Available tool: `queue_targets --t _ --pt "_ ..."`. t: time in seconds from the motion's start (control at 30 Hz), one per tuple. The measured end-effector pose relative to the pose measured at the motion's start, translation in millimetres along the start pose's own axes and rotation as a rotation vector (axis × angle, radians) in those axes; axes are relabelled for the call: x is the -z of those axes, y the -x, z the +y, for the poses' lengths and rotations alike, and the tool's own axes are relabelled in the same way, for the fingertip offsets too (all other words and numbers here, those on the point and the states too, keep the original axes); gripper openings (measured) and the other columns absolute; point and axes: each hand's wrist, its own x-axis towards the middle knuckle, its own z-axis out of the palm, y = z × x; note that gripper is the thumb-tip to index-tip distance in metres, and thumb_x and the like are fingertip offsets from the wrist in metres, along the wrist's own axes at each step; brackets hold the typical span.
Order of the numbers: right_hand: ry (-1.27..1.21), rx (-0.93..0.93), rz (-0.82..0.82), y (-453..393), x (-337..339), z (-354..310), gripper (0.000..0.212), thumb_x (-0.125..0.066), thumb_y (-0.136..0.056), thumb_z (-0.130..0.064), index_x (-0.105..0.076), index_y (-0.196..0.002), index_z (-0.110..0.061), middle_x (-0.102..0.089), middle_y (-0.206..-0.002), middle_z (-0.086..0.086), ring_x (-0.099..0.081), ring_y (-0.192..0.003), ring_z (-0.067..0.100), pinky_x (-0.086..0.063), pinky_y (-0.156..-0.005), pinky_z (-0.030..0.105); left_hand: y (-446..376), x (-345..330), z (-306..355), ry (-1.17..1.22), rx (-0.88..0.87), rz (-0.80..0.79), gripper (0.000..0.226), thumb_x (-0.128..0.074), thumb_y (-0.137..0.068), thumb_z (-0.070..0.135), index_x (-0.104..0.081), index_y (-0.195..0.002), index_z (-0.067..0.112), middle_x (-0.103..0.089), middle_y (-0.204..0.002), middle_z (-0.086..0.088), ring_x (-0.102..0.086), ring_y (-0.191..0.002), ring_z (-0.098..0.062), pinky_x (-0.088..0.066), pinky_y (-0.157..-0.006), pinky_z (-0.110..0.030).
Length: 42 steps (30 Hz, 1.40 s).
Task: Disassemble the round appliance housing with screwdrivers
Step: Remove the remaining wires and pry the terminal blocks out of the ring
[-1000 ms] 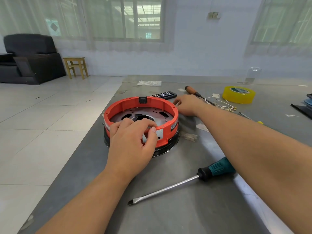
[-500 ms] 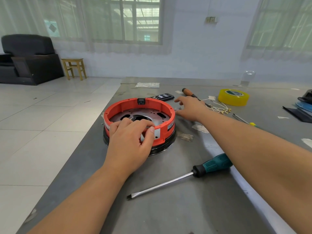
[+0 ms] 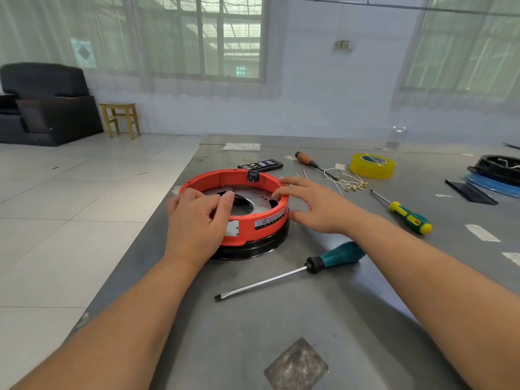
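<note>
The right hand (image 3: 315,205) has come back to the orange housing (image 3: 254,225), fingers spread on its rim, left hand (image 3: 197,218) gripping the near rim.

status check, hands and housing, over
Left hand grips housing rim. Right hand open, fingertips on rim. Screwdrivers untouched on table.

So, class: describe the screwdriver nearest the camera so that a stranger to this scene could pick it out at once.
Start at the orange round housing on the grey table. Just in front of it, to the right, lies the teal-handled screwdriver. Its long bare shaft ends in a flat tip, unlike the smaller yellow-green screwdriver and the wooden-handled screwdriver farther back.
</note>
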Motion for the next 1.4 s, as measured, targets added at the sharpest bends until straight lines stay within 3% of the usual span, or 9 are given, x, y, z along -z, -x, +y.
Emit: queue_targets --t 0.1,0.3,0.57,0.7,0.8,0.93,1.07,1.2,1.4 --pt "0.149 -0.041 0.013 9 0 -9 0.047 -0.066 -0.095 -0.042 -0.052 -0.14 -0.049 -0.032 -0.16 -0.014 -0.048 -0.136 0.022 -0.044 -0.109 0.043 3 1 6 -0.122 -0.023 0.055 0.051 -0.039 -0.102 0.053 -0.049 -0.059 0.028 -0.054 -0.066 0.016 -0.049 -0.095 -0.015 -0.017 -0.091 -0.031" --pt "0.417 -0.062 0.183 13 -16 -42 0.051 -0.06 -0.089 -0.064 -0.052 -0.137 -0.046 -0.045 -0.136 0.0 -0.05 -0.124 0.026 -0.038 -0.103 0.044 15 -8 25 -0.223 -0.139 -0.061 0.044 -0.041 -0.102 0.052 -0.076 -0.091 0.029 -0.071 -0.091 0.015 -0.056 -0.107 -0.018 -0.025 -0.1 -0.043" --pt "0.077 -0.043 0.17 31 -4 -32 0.053 -0.069 -0.089 -0.052 -0.055 -0.14 -0.044 -0.043 -0.142 -0.01 -0.047 -0.13 0.014 -0.042 -0.105 0.034 3 6 9 0.048 0.059 0.007 0.058 -0.035 -0.109 0.043 -0.036 -0.054 0.024 -0.049 -0.054 0.006 -0.048 -0.066 -0.018 -0.041 -0.099 -0.052" --pt "0.034 0.022 0.123 36 -5 -26 0.041 -0.07 -0.092 -0.046 -0.061 -0.132 -0.043 -0.046 -0.146 -0.012 -0.041 -0.14 0.014 -0.037 -0.115 0.039 1 8 -4 0.055 0.16 0.038 0.07 -0.037 -0.11 0.046 -0.06 -0.061 0.003 -0.059 -0.068 -0.006 -0.052 -0.091 -0.023 -0.038 -0.102 -0.038" --pt "0.12 0.024 0.182 33 -10 -33 0.04 -0.067 -0.091 -0.053 -0.061 -0.129 -0.043 -0.05 -0.139 -0.011 -0.045 -0.131 0.018 -0.04 -0.11 0.044 5 5 7 -0.087 0.023 0.06 0.06 -0.037 -0.103 0.05 -0.067 -0.067 0.014 -0.064 -0.073 0.005 -0.052 -0.111 -0.026 -0.033 -0.101 -0.04" --pt "0.253 0.05 0.265 24 -24 -52 0.043 -0.064 -0.088 -0.061 -0.062 -0.125 -0.039 -0.052 -0.125 -0.006 -0.053 -0.115 0.021 -0.047 -0.093 0.039 14 -6 27 -0.251 -0.139 0.002 0.052 -0.037 -0.103 0.05 -0.074 -0.077 0.024 -0.071 -0.078 0.01 -0.061 -0.103 -0.023 -0.029 -0.103 -0.046" --pt "0.053 0.085 0.204 33 -21 -53 0.045 -0.065 -0.092 -0.053 -0.055 -0.133 -0.037 -0.047 -0.134 -0.013 -0.057 -0.115 0.013 -0.053 -0.089 0.04 10 -3 20 -0.202 -0.07 -0.022 0.051 -0.03 -0.103 0.054 -0.057 -0.067 0.032 -0.06 -0.07 0.011 -0.057 -0.094 -0.019 -0.027 -0.099 -0.041" --pt "0.176 0.21 0.252 67 -20 -37 0.039 -0.054 -0.098 -0.051 -0.058 -0.129 -0.027 -0.047 -0.14 -0.012 -0.062 -0.107 0.016 -0.055 -0.084 0.038 3 2 3 -0.207 0.015 0.009 0.062 -0.029 -0.102 0.059 -0.058 -0.056 0.03 -0.055 -0.067 0.011 -0.049 -0.093 -0.015 -0.022 -0.097 -0.035" --pt "0.294 0.156 0.106 102 -23 -13 0.057 -0.033 -0.094 -0.078 -0.061 -0.12 -0.036 -0.054 -0.122 -0.013 -0.057 -0.098 0.01 -0.05 -0.078 0.029 0 10 -7 -0.203 0.07 0.057 0.061 -0.036 -0.103 0.052 -0.058 -0.054 0.022 -0.058 -0.066 0.011 -0.051 -0.101 -0.017 -0.018 -0.094 -0.033"
